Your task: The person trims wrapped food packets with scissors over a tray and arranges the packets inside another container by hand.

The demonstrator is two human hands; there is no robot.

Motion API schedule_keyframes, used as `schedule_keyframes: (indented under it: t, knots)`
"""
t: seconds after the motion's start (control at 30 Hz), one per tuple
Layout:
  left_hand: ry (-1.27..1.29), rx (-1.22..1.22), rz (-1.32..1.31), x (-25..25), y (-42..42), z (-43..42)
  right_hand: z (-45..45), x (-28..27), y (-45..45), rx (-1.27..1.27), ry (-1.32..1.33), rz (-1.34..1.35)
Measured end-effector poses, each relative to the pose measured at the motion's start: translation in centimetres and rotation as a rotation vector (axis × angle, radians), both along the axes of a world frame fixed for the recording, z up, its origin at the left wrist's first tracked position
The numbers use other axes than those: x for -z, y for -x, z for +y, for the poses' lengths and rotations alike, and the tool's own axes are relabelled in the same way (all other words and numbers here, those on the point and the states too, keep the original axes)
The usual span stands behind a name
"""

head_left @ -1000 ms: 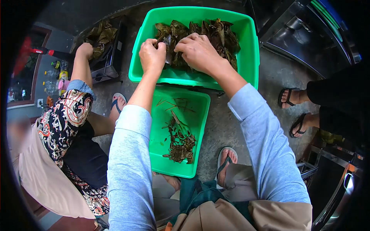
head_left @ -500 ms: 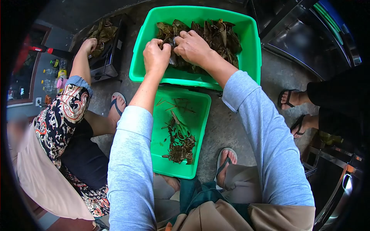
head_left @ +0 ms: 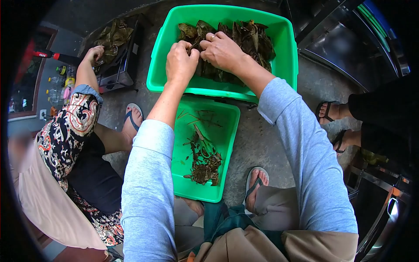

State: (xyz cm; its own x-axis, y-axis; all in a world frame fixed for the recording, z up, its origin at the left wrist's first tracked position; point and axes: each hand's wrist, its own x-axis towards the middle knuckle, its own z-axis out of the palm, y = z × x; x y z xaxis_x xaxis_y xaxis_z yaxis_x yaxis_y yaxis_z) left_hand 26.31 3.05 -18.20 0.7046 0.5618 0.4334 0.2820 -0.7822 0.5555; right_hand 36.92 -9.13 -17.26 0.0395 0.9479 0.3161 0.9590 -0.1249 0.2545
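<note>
A large green tub [head_left: 283, 65] holds a row of brown leaf-wrapped bundles [head_left: 257, 41]. Over its left half, my left hand [head_left: 181, 63] has its fingers curled in a pinch on a dark leaf-wrapped bundle [head_left: 195, 46]. My right hand [head_left: 222, 51], with a ring on one finger, comes in from the right and pinches at the same bundle. The fingertips of both hands nearly meet, and they partly hide what is between them.
Nearer my body stands a second green tub [head_left: 227, 148] with dark leaf scraps [head_left: 205, 168] and a green-handled tool [head_left: 205, 142]. At left, a co-worker's hand [head_left: 94, 54] touches leaves [head_left: 114, 37] on a black stand [head_left: 120, 76]. Another person's sandalled feet [head_left: 329, 111] are at right.
Both my hands have shifted slightly to the right, still close together at the bundle. The co-worker's hand has moved a little lower and left.
</note>
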Motion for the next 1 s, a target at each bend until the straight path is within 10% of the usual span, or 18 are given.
schedule_keyframes:
  t: [1.0]
  knots:
    - [0.075,-0.073,0.099,0.5,1.1,-0.7,-11.6,-3.5,-1.1,0.279,-0.214,0.492]
